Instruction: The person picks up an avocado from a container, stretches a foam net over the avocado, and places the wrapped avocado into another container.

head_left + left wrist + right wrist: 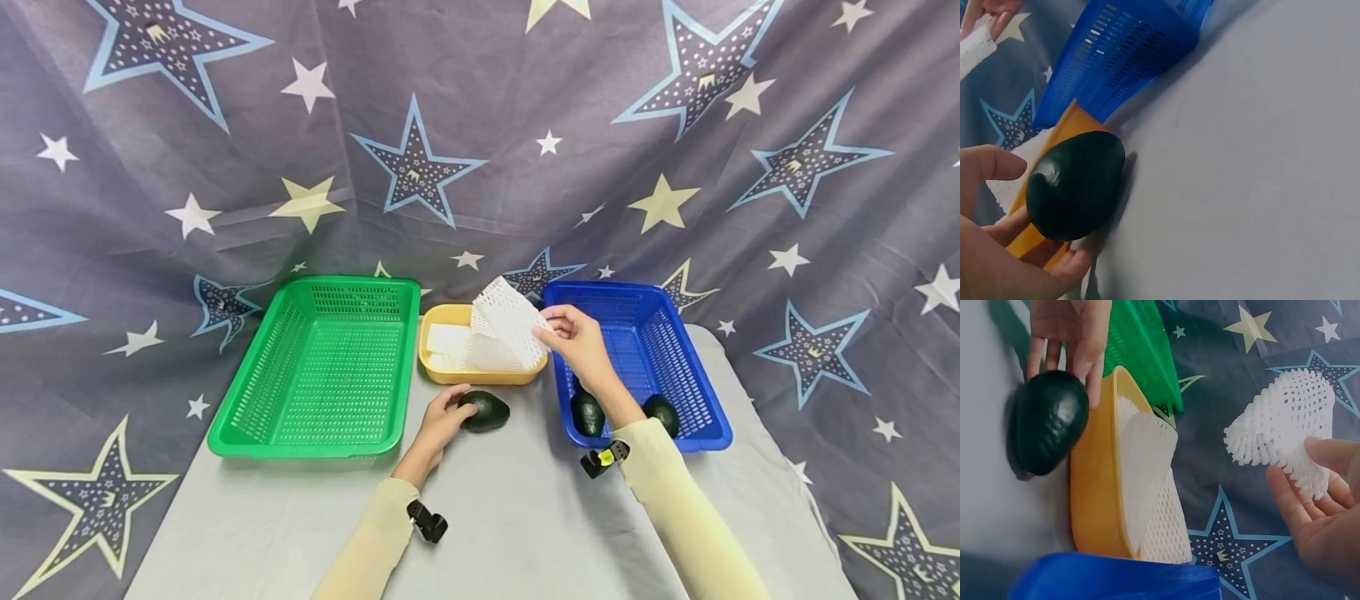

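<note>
My left hand (440, 423) has its thumb and fingers around one end of a dark green avocado (483, 412), low over the table in front of the yellow basket (480, 377). In the left wrist view the fingers reach under the avocado (1075, 185). Over the basket's right end, my right hand (581, 340) pinches a white foam net sleeve (510, 318) by its edge. The right wrist view shows this sleeve (1288, 419) lifted clear of the basket, between thumb and fingers. More white foam sleeves (1147, 475) lie in the yellow basket.
At the left stands a green basket (341, 383) with nothing seen in it. On the right a blue basket (697, 392) holds two avocados at its near end, one at left (587, 412) and one at right (662, 414). A star-printed cloth (480, 125) hangs behind.
</note>
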Available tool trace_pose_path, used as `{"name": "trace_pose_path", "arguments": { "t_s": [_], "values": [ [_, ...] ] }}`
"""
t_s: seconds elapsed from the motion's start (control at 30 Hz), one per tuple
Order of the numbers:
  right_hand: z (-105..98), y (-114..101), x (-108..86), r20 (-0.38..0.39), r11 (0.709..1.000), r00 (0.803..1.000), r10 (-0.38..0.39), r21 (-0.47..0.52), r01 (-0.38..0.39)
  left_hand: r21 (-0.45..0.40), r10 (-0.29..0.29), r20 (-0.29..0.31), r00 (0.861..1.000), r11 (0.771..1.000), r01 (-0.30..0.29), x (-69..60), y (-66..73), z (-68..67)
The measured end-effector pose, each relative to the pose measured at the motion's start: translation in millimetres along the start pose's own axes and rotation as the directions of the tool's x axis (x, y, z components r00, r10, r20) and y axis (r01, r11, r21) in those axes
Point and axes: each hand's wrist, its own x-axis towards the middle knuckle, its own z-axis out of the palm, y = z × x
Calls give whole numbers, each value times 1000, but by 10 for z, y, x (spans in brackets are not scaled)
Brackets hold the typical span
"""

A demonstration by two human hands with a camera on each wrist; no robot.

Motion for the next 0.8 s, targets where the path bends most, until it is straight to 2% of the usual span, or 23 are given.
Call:
{"name": "trace_pose_path", "arguments": {
  "t_s": [0.13,0.3,0.43,0.53,0.63,0.8],
  "values": [
    [7,37,-58,36,996,997,61,61,-63,13,12,-17,1000,1000,-11,-46,77,7],
    [19,73,-123,71,989,990,118,77,-124,9,55,-20,998,998,-55,-163,335,6],
    [25,109,-170,115,989,985,130,54,-137,-68,96,28,995,993,-94,-243,589,-35],
    [33,128,-209,167,991,977,132,15,-137,-141,119,69,990,984,-108,-258,722,-80],
    [43,131,-245,222,990,965,143,-36,-138,-192,117,98,988,977,-96,-258,807,-121],
    [69,139,-285,306,987,939,158,-82,-139,-223,97,136,986,973,-65,-269,875,-155]
  ]
}}
